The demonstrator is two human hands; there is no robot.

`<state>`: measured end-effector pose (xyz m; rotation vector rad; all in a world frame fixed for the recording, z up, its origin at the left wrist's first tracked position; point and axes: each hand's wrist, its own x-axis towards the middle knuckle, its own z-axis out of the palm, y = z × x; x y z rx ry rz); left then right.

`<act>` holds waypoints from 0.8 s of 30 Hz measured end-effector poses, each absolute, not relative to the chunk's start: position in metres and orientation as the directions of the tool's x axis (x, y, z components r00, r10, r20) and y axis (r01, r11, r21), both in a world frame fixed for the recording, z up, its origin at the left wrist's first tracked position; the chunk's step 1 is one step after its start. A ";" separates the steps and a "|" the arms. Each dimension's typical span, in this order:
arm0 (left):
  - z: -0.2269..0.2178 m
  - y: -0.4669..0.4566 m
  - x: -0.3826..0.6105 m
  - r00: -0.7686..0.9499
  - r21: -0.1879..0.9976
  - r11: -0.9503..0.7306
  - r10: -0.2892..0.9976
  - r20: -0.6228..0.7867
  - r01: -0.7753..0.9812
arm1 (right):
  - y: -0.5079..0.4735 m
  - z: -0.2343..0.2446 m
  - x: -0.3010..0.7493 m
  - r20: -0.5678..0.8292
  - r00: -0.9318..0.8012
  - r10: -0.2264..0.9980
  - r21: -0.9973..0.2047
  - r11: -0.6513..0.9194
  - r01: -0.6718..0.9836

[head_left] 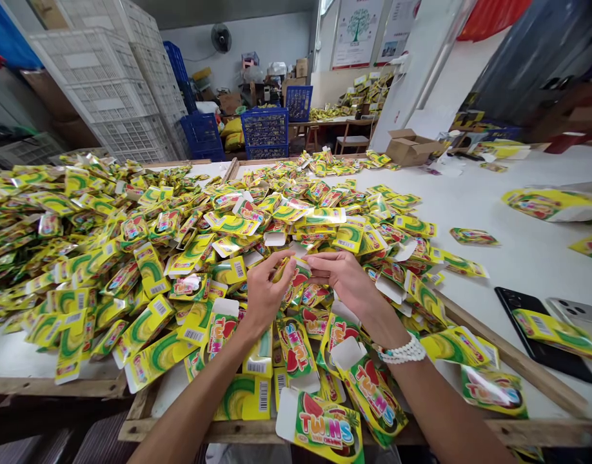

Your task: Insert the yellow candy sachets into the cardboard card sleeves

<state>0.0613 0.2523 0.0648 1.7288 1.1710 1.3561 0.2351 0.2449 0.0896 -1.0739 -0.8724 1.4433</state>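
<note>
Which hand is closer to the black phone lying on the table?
The right hand is nearer, sitting to the left of the black smartphone. The left hand is farther away, on the far side of the right hand.

Likely a packing workshop, stacked plastic crates (109,90)

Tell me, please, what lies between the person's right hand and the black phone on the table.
In the head view, yellow packets and a wooden strip lie between the right hand and the black phone.
</note>
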 end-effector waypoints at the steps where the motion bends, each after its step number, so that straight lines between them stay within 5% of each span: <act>1: 0.065 0.253 0.061 0.077 0.887 -0.394 0.919 0.387 0.241 | 0.245 0.090 0.236 -0.153 -0.016 0.988 -0.932 -0.150 -0.329; 13: 0.061 0.266 0.058 0.126 0.970 -0.200 0.968 0.217 -0.139 | 0.242 0.097 0.245 0.208 -0.055 0.977 -0.977 0.205 -0.062; 24: 0.063 0.261 0.055 0.298 0.850 -0.487 0.857 0.420 0.202 | 0.244 0.090 0.249 0.365 -0.108 0.925 -0.878 0.381 0.290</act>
